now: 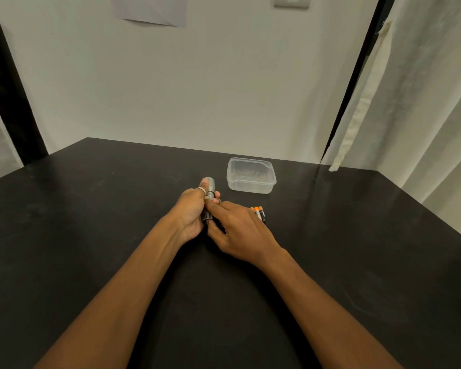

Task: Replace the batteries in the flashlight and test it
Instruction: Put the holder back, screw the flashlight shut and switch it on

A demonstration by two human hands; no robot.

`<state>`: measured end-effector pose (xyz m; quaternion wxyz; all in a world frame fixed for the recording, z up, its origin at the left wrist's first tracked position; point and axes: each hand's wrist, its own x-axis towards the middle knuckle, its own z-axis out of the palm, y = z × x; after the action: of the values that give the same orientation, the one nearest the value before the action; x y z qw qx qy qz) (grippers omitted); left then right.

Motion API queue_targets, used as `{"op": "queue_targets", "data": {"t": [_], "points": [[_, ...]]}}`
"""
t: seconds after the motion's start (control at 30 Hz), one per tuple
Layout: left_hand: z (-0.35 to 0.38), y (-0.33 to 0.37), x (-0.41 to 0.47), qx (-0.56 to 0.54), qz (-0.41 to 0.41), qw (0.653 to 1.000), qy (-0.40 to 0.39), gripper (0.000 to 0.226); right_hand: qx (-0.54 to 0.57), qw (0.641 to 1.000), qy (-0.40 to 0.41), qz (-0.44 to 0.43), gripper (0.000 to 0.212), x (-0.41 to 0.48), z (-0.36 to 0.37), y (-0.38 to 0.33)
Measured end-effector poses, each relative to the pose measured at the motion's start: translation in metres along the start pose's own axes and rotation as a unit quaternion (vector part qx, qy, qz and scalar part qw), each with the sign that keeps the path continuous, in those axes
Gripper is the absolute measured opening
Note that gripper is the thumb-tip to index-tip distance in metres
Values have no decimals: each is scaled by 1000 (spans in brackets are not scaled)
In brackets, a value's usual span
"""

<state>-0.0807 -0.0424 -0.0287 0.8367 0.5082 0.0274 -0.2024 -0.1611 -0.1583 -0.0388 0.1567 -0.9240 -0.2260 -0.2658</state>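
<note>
From my station I see a matte black table (330,262) filling the lower half of the view, its top faintly scuffed and smudged; it is set into a corner, with a plain pale wall (224,89) behind it and a pale curtain (423,115) hanging along its right side. A dark post (8,89) stands at the left and a dark strip (357,83) runs down the curtain's edge, with a band of cream tape (363,102) beside it; a sheet of paper (149,9) and a switch plate (292,1) sit high on the wall.

The flashlight (210,185) is near the middle of the table, held between both hands with its silver head pointing away from me. The left hand (190,217) is wrapped round the barrel, fingers curled and thumb lying up near the head; the right hand (241,230) comes in from the other side, forefinger laid along the barrel and thumb at the tail end, pinching it.

A few batteries (260,213), orange-tipped, show just past the right hand's outer fingers; I cannot tell whether those fingers hold them or they lie on the table. A clear plastic container (250,187) stands further back, right of the flashlight's head and apart from both hands.
</note>
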Motion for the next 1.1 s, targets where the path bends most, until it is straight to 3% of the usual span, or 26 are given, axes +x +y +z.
{"op": "queue_targets", "data": {"t": [0.43, 1.1], "points": [[-1, 1, -2, 33, 0, 999, -12, 34, -5, 1000, 2, 10, 46, -2, -2, -2], [1, 2, -5, 59, 5, 998, -8, 37, -16, 1000, -12, 9, 28, 0, 0, -1]]}}
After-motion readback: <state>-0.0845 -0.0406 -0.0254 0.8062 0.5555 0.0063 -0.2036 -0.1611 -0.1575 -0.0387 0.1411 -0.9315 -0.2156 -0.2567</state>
